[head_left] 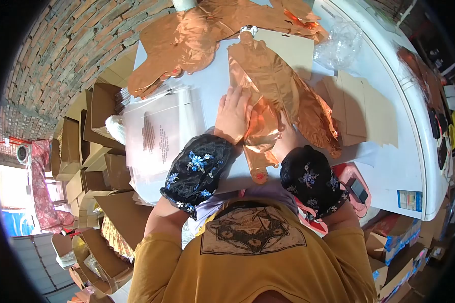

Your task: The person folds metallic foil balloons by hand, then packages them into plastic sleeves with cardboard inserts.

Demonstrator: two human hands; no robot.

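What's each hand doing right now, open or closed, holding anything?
Left hand: open, pressed flat on the copper foil balloon.
Right hand: hidden under the same balloon past the wrist; cannot be told.

Bright daylight, soft shadows, fisheye warp (dark vignette corners)

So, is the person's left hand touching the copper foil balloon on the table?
Touching. The head view shows the left hand lying flat and pressed onto the edge of the copper foil balloon, with no gap between them.
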